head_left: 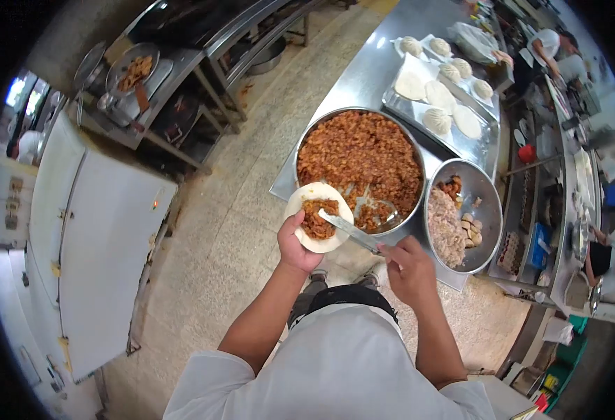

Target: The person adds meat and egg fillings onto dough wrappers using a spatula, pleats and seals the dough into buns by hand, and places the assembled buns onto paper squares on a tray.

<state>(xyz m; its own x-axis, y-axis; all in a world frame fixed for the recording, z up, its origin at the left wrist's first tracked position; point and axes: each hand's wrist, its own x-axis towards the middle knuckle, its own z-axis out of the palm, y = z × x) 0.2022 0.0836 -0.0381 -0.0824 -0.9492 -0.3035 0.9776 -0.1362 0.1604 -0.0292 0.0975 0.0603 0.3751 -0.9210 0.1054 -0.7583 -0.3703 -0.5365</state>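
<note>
My left hand (298,245) holds up a round, flat dough wrapper (294,205) from below, its thumb over the near edge. A mound of reddish-brown chopped filling (314,222) lies in the wrapper's middle. In my right hand (411,271) is a flat metal filling spatula (355,230), fingers closed round its handle end. The spatula's tip touches the filling on the wrapper. Just beyond both hands stands a wide steel pan (423,176) of the same filling, partly scraped down to its bottom at the near right.
Right of the pan, a steel bowl (488,201) holds pale minced meat and other pieces. Behind it, a metal tray (477,145) carries flat wrappers and pleated buns (437,120) on the steel table (353,80). A white chest (111,245) stands left. People work at far right.
</note>
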